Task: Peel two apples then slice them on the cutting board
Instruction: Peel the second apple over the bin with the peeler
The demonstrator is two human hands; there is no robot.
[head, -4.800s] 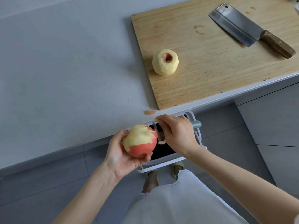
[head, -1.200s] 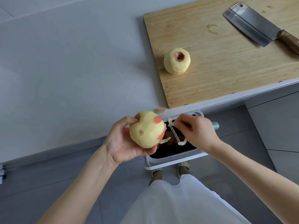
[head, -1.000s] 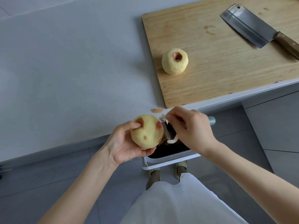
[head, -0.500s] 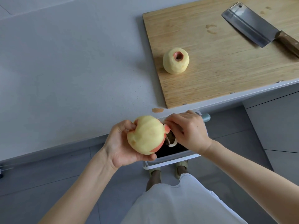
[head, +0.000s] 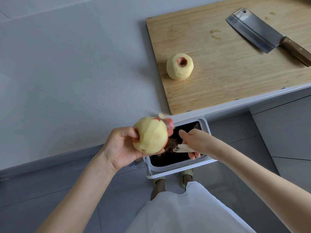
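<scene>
Peeling, near the finish: an apple [head: 151, 135] sits gripped in my left hand [head: 121, 147]. Its pale yellow flesh is faceted, a narrow band of red skin shows on its right side, and a red strip of peel [head: 170, 126] curls off its top. My right hand [head: 195, 142] grips the cream-coloured peeler [head: 182, 147] just right of the fruit, blade end towards it and not touching. On the wooden cutting board [head: 227, 78], near its left edge, stands the other apple [head: 179, 66], fully peeled but for a red ring in its upturned hollow. A steel cleaver [head: 254, 29] with a wooden handle lies flat at the board's far right, well apart from that apple.
</scene>
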